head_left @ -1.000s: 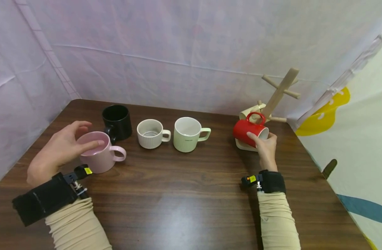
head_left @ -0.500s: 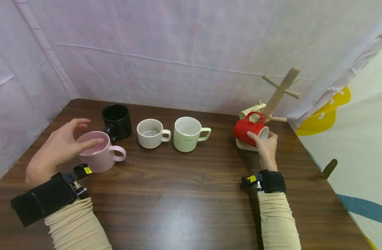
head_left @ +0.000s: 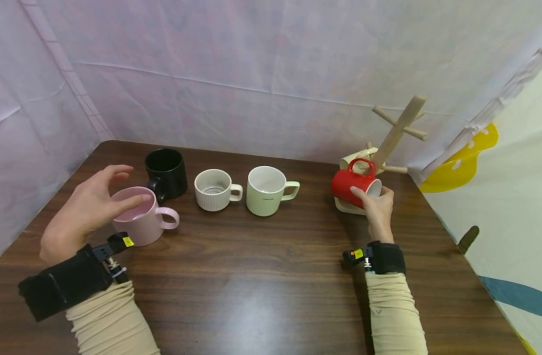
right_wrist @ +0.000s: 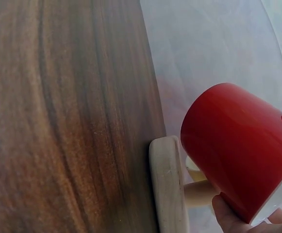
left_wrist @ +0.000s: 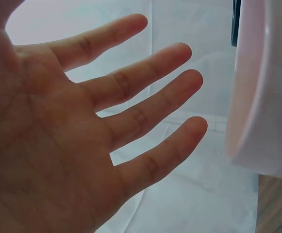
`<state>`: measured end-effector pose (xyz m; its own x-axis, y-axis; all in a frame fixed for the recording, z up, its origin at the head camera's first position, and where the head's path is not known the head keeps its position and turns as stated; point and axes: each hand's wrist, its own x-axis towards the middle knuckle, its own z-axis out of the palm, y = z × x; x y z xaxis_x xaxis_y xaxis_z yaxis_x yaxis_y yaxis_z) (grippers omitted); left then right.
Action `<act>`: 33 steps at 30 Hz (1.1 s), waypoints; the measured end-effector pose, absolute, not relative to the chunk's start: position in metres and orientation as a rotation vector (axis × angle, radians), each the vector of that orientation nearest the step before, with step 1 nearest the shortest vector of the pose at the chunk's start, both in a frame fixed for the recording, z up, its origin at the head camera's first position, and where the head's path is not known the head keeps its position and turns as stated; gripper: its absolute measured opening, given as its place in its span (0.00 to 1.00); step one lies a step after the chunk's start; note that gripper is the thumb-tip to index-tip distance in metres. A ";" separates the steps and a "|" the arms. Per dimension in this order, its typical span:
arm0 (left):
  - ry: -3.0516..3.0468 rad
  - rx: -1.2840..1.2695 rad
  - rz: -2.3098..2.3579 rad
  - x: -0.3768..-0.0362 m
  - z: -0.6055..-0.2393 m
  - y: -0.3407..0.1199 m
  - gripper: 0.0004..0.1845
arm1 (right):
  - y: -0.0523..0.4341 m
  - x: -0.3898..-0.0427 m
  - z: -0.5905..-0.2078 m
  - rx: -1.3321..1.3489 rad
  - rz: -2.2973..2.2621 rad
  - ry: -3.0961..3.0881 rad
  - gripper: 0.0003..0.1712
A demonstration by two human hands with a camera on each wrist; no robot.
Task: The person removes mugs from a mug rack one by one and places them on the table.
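Right hand (head_left: 378,209) grips a glossy red cylindrical mug (head_left: 347,188) in front of a pale wooden mug rack (head_left: 403,123)

The right hand's thumb and fingers close round the red mug's mouth end. The mug lies tilted on its side, white interior toward the palm, looped handle upward. Whether it touches a peg cannot be told. Behind that grip, a cream-coloured mug (head_left: 347,161) sits at the rack, partly hidden; the rack's flat wooden base (right_wrist: 167,179) is below the red mug.

The left hand (head_left: 86,207) holds nothing: its fingers are spread wide, their tips apart from a glossy pink straight-sided mug (head_left: 140,231) just beside them. The thumb reaches over that mug's rim; contact is unclear. Beyond the left hand stands a black mug (head_left: 172,177). Between the two hands, a small white ribbed cup (head_left: 212,199) and a pale green ribbed mug (head_left: 261,199) stand upright on the dark brown wood-grain table (head_left: 253,266).
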<state>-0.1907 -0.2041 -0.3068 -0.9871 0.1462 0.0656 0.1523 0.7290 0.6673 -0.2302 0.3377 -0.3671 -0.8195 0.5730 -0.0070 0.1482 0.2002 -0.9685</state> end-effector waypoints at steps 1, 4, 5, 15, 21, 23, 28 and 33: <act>-2.914 -0.249 -1.130 -0.190 -0.306 -0.203 0.48 | 0.338 -0.230 -0.367 -0.675 1.658 -2.127 0.55; -2.914 -0.248 -1.130 -0.190 -0.305 -0.201 0.49 | 0.338 -0.230 -0.366 -0.673 1.665 -2.133 0.55; -2.913 -0.251 -1.129 -0.190 -0.304 -0.201 0.49 | 0.338 -0.230 -0.366 -0.671 1.666 -2.133 0.55; -2.877 -0.251 -1.139 -0.186 -0.303 -0.200 0.47 | 0.336 -0.229 -0.364 -0.657 1.660 -2.116 0.54; -2.855 -0.279 -1.096 -0.186 -0.301 -0.198 0.45 | 0.335 -0.229 -0.362 -0.631 1.655 -2.098 0.52; -2.850 -0.288 -1.080 -0.186 -0.300 -0.196 0.45 | 0.335 -0.229 -0.362 -0.624 1.650 -2.093 0.51; -2.839 -0.313 -1.050 -0.186 -0.298 -0.194 0.42 | 0.335 -0.229 -0.361 -0.611 1.646 -2.072 0.50; -2.821 -0.346 -1.022 -0.188 -0.295 -0.187 0.40 | 0.335 -0.227 -0.359 -0.588 1.653 -2.055 0.50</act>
